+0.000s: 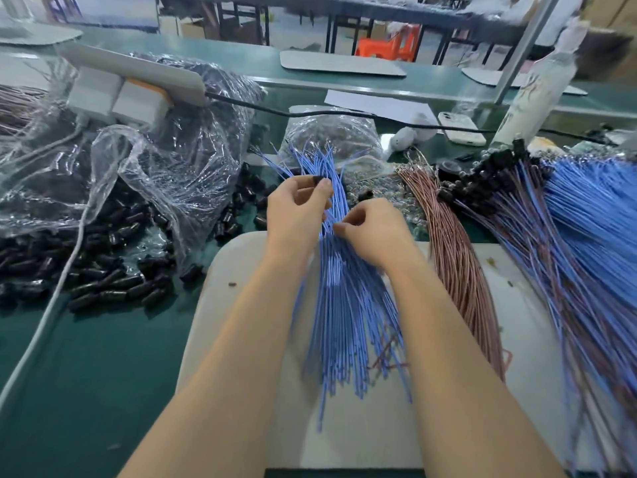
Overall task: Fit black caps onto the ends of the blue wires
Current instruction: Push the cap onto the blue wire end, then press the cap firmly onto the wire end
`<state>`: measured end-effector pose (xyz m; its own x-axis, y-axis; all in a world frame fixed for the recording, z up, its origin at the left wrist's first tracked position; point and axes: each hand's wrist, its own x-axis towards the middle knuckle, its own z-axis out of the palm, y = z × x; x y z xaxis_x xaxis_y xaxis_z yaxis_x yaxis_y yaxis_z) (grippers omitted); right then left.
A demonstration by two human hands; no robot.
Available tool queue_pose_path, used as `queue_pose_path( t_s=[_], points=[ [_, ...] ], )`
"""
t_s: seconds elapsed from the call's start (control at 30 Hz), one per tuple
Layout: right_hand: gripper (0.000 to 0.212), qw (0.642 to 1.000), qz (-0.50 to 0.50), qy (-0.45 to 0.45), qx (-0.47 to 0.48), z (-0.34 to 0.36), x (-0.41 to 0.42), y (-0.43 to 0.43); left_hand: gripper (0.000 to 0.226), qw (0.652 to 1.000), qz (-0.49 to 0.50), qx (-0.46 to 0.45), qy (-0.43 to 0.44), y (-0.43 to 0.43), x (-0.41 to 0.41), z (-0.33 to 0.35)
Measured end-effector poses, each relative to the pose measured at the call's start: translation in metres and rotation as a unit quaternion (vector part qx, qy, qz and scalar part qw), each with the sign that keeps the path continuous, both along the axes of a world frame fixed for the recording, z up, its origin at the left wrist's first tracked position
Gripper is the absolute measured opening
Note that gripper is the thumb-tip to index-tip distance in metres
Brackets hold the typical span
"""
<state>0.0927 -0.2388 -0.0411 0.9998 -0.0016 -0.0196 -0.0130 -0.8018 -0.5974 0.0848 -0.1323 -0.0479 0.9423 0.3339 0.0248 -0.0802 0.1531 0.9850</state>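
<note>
Loose black caps (103,281) lie on green bench (103,374) at L, beside clear bag (155,160). L hand (296,208) pinches one black cap (319,180) btw thumb & forefinger above blue wires (344,322), which lie fanned on white pad (241,270) at centre. R hand (372,232), fingers curled, pinches a wire in that bundle; pink wires (458,263) & capped wires (510,215) lie further R

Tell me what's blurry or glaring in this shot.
Head view: the orange stool and white bottle are smeared; the clear plastic bag throws glare; the left hand pinching a black cap and right hand pinching blue wires are fairly sharp.
</note>
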Motion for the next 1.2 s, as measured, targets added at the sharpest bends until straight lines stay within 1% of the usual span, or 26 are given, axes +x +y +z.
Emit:
queue_pose_path(
  t_s=[0.07,0.17,0.23,0.27,0.33,0.37,0.43,0.47,0.53,0.6,0.7,0.83,0.93,1.0,1.2],
  points=[
    [0.018,0.998,-0.014,-0.009,0.066,-0.001,0.001,-0.007,0.008,0.998,-0.017,0.049,-0.030,-0.002,0.000,-0.001],
    [0.021,0.981,-0.030,-0.015,0.193,0.000,-0.001,-0.013,0.018,0.989,-0.034,0.127,-0.067,-0.004,-0.002,-0.002],
    [0.016,0.962,-0.052,-0.063,0.260,0.004,-0.003,-0.015,0.020,0.986,-0.034,0.146,-0.078,-0.004,-0.004,-0.003],
    [0.013,0.943,-0.068,-0.099,0.310,0.009,-0.004,-0.017,0.020,0.984,-0.032,0.153,-0.081,-0.004,-0.004,-0.004],
    [0.010,0.881,-0.097,-0.166,0.432,0.020,-0.007,-0.023,0.020,0.982,-0.030,0.169,-0.082,-0.003,-0.004,-0.005],
    [0.010,0.851,-0.110,-0.203,0.472,0.024,-0.009,-0.027,0.020,0.981,-0.030,0.175,-0.081,-0.002,-0.004,-0.005],
    [0.011,0.805,-0.127,-0.260,0.518,0.030,-0.013,-0.030,0.020,0.980,-0.035,0.180,-0.078,-0.002,-0.004,-0.006],
    [0.011,0.787,-0.129,-0.276,0.537,0.032,-0.014,-0.029,0.022,0.980,-0.039,0.180,-0.076,-0.002,-0.004,-0.006],
    [0.010,0.767,-0.129,-0.300,0.552,0.032,-0.016,-0.027,0.024,0.980,-0.043,0.183,-0.069,-0.002,-0.003,-0.007],
    [0.007,0.763,-0.139,-0.331,0.537,0.032,-0.016,-0.026,0.024,0.979,-0.043,0.188,-0.066,-0.001,-0.002,-0.007],
    [0.008,0.769,-0.147,-0.366,0.504,0.029,-0.017,-0.028,0.025,0.978,-0.041,0.194,-0.059,-0.001,-0.002,-0.008],
    [0.007,0.782,-0.139,-0.385,0.469,0.025,-0.016,-0.028,0.026,0.977,-0.044,0.204,-0.049,-0.001,-0.003,-0.009],
    [0.006,0.791,-0.132,-0.393,0.450,0.024,-0.015,-0.026,0.026,0.970,-0.049,0.231,-0.053,-0.003,-0.003,-0.009],
    [0.009,0.795,-0.129,-0.404,0.434,0.023,-0.015,-0.024,0.026,0.965,-0.056,0.249,-0.056,-0.004,-0.004,-0.009],
    [0.008,0.788,-0.139,-0.393,0.453,0.024,-0.015,-0.027,0.024,0.953,-0.059,0.289,-0.064,-0.004,-0.005,-0.009]
  ],
)
